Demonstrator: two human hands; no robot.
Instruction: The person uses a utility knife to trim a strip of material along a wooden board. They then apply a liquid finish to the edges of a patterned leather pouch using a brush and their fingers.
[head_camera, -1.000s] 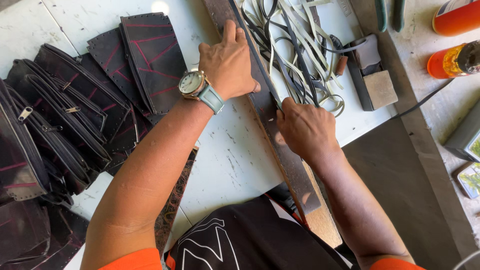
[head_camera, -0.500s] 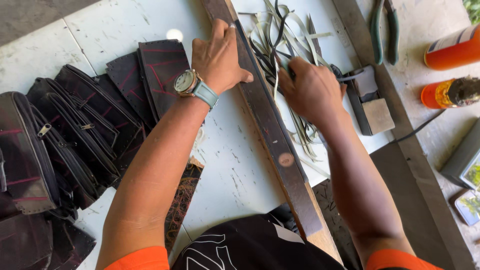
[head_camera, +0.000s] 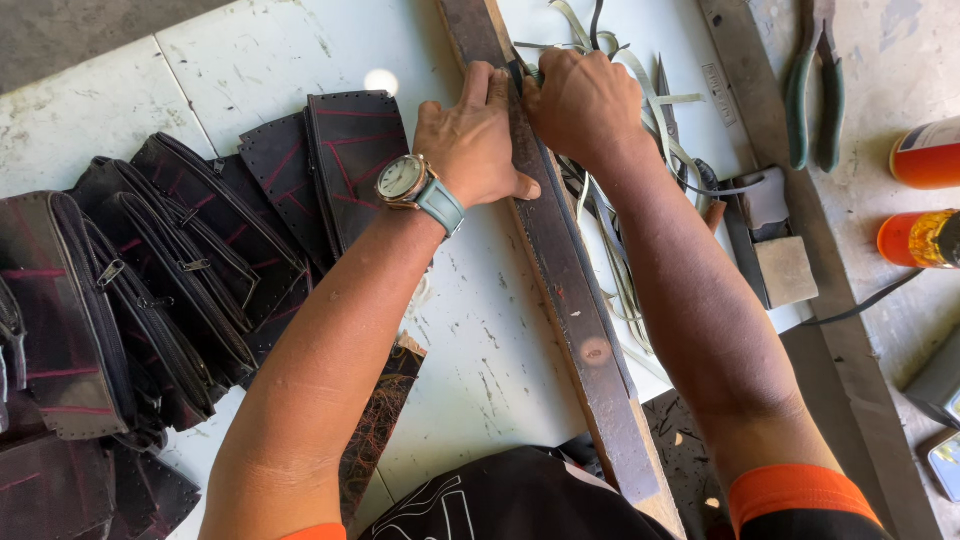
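Starting close in, at the near edge of the white table: long dark slat, flat on the top, near end low and to the right, far end high and to the left. Long axis, then, straight away from the body with a slight leftward lean.

Tracking up that slat now. Left hand first, the nearer of the two, wristwatch just behind it. Palm down, fingers stretched out and close together, thumb across the slat, pressing on its left side, gripping nothing.

Just beyond and to the right, right hand, tight against the slat's right edge and almost touching the left fingertips. Curled into a closed fist, knuckles up. Hard to tell what sits inside it, if anything, with the palm hidden.

So: slat between the two hands, left of the right fist, under the left thumb.

Further right, loose pale cut strips in a tangle beside the slat. Off to the left, dark stitched pouches fanned out. Farthest out, green-handled pliers.
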